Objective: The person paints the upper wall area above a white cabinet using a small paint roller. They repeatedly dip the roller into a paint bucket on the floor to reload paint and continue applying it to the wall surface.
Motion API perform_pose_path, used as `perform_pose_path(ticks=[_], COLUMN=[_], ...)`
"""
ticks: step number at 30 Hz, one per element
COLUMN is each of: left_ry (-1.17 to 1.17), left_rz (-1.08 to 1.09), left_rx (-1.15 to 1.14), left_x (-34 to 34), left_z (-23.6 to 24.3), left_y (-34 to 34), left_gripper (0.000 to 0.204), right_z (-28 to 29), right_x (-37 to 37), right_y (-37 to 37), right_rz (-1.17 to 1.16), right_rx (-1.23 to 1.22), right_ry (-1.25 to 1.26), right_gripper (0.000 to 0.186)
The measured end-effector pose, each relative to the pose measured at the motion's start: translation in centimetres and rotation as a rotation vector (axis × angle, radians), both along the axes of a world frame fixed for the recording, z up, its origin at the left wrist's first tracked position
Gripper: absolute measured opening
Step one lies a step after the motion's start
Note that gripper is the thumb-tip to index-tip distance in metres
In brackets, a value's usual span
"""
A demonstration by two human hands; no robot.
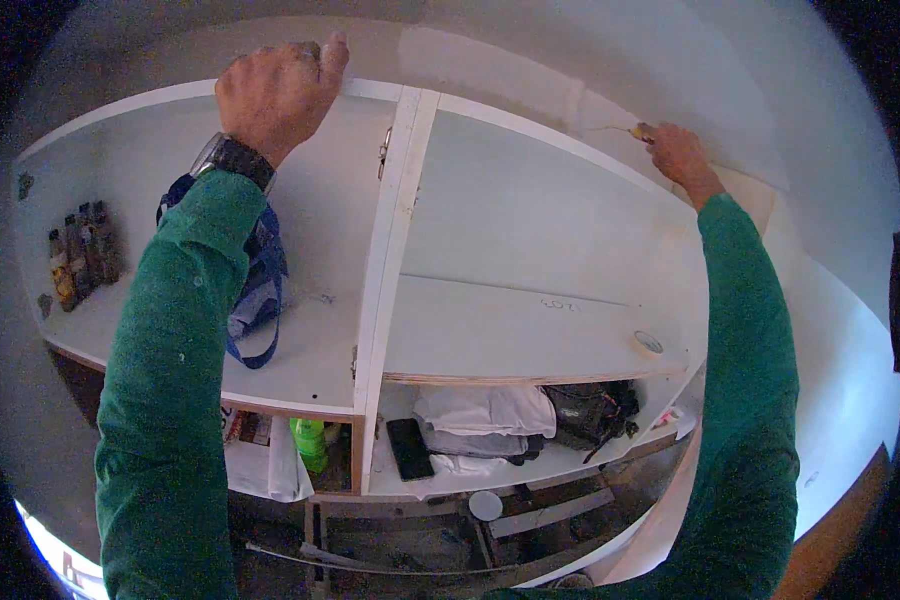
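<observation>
My left hand (pixel 282 92), with a watch (pixel 232 160) on its wrist, is closed at the top edge of the white open cabinet (pixel 378 250). Its fingers curl away from view, so whatever they hold is hidden. Farther right, my right hand (pixel 682 158) grips a slim tool with a yellow handle (pixel 638 131) and a thin shaft, which looks like a screwdriver. The shaft points left, close to the wall just above the cabinet's top edge. Both my arms are raised in green sleeves.
Small bottles (pixel 82 250) and a blue strapped bag (pixel 262 290) occupy the left compartment. A roll of tape (pixel 648 342) lies on the right shelf. Below are a phone (pixel 410 449), folded cloths (pixel 485 412), a black bag (pixel 595 412) and a green bottle (pixel 309 443).
</observation>
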State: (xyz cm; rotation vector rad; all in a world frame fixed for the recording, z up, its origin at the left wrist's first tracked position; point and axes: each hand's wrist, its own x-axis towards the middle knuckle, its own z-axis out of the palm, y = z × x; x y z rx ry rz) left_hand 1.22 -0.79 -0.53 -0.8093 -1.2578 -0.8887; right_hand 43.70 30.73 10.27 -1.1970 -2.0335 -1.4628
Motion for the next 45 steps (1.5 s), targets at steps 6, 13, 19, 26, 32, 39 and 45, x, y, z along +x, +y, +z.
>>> perform_pose_path(ticks=[6,13,19,26,32,39,45], left_ry=[0.067,0.052,0.031,0.011,0.024,0.068,-0.067], left_rz=[0.038,-0.014,0.013,-0.005,0.007,0.062,0.053], left_rx=[0.044,-0.009,-0.026,-0.017,-0.061,-0.101,-0.136], left_x=[-1.6,-0.8,-1.5,-1.4,-1.0,-0.4,0.2], left_z=[-0.3,-0.3,-0.3,-0.5,-0.2,-0.2,-0.2], left_y=[0.3,0.3,0.3,-0.1,-0.1,-0.8,-0.4], left_gripper=[0.054,0.042,0.052,0.050,0.050,0.048,0.048], right_z=[-0.2,1.2,0.5,-0.6,-0.4,-0.4,-0.8], right_x=[-10.5,-21.3,-20.8,-10.6,-6.4,-6.8,-9.0], right_y=[-4.8,-11.0,-11.4,-7.0,-6.7,-11.4,-13.3], right_rz=[0.240,0.413,0.351,0.113,0.197,0.663,0.932], right_rx=[0.023,0.052,-0.053,-0.136,-0.073,-0.840,-1.020], right_ry=[-0.088,-0.159,-0.117,0.052,0.075,0.601,0.613], right_gripper=[0.031,0.038,0.040,0.029,0.025,0.028,0.029])
